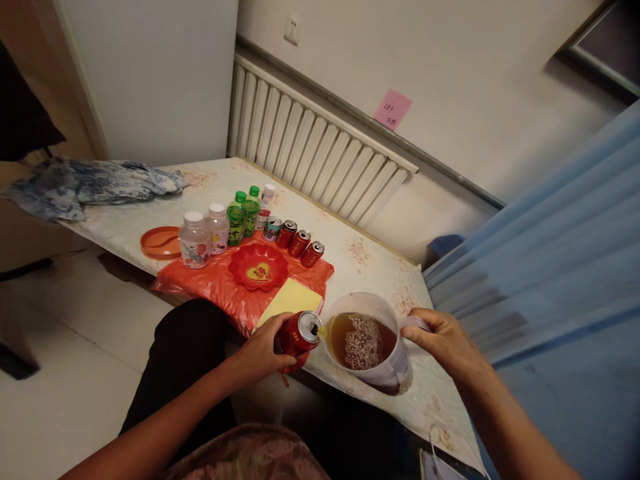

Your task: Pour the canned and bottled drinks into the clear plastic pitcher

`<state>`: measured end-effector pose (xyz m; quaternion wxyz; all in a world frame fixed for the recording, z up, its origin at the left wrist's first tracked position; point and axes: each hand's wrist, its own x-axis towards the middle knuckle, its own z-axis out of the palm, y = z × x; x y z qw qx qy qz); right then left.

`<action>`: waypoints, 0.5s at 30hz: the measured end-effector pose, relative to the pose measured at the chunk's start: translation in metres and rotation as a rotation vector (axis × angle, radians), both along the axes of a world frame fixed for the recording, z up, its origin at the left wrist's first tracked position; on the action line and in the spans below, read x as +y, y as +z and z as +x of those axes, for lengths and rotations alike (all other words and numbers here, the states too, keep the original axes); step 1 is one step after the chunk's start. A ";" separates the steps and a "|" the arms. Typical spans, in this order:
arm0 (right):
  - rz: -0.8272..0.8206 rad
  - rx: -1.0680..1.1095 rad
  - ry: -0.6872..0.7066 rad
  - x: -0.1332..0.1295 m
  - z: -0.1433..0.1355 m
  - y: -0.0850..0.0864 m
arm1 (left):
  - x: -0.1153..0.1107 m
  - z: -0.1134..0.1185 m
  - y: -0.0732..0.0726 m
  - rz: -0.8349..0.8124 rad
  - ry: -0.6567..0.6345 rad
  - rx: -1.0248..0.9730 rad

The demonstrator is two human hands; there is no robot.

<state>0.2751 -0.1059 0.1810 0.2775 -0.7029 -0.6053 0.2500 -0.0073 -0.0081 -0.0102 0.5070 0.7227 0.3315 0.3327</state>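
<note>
left hand (264,345) clasps red can (296,335) at nine o'clock of pitcher (371,303); right hand (443,335) grips its handle (419,323). part-filled; pouring looks unfinished.

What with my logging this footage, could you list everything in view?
Table: 1, pale, centre
Sheet: 1, red, on table
Tray: 1, red, on sheet
Pad: 1, yellow, beside tray
Pitcher: 1, translucent, near edge
Liquid: 1, brown, in pitcher
Held can: 1, red, beside pitcher
Standing cans: 4, three red, one teal, midtable
Green bottles: 2, green, beyond tray
Capped bottles: 3, clear, flanking green bottles
Dish: 1, orange, beside capped bottles
Cloth: 1, bluish, far left
Radiator: 1, white, wall
Socket: 1, white, wall
Note: 1, pink, wall
Curtain: 1, blue, right
Frame: 1, dark, top right
Panel: 1, pale, left
Trousers: 1, black, bottom
Left hand: 1, on held can
Right hand: 1, on pitcher
</note>
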 end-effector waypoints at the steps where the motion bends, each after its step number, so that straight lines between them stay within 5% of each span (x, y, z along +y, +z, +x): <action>1: -0.001 0.002 0.000 0.000 0.000 0.000 | 0.000 0.000 -0.001 -0.001 -0.003 0.003; 15: -0.017 0.005 -0.003 0.001 -0.003 0.002 | 0.001 0.000 -0.005 0.012 -0.027 0.016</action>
